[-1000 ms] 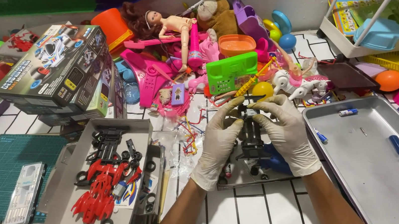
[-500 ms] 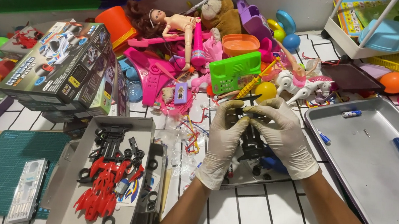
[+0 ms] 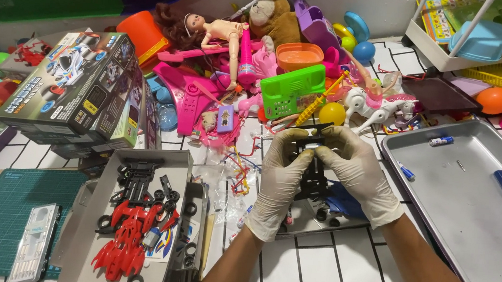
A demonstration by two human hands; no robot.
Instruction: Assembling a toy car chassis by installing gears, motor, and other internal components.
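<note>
Two gloved hands, left hand (image 3: 281, 182) and right hand (image 3: 357, 172), pinch a black chassis part (image 3: 308, 146) above the cluttered worktop (image 3: 311, 274); if it slips, it could vanish among loose parts below

Both hands wear thin, off-white disposable gloves that fit closely over fingers and palms. On the left hand (image 3: 281, 182) the glove creases across the knuckles and ends in a loose, slightly flared cuff at the wrist, toward 6 o'clock. On the right hand (image 3: 357, 172) the glove wrinkles along the back and stops in a rolled cuff toward 5 o'clock. Beyond the cuffs both forearms are bare: no sleeves, watch or bands show.
</note>
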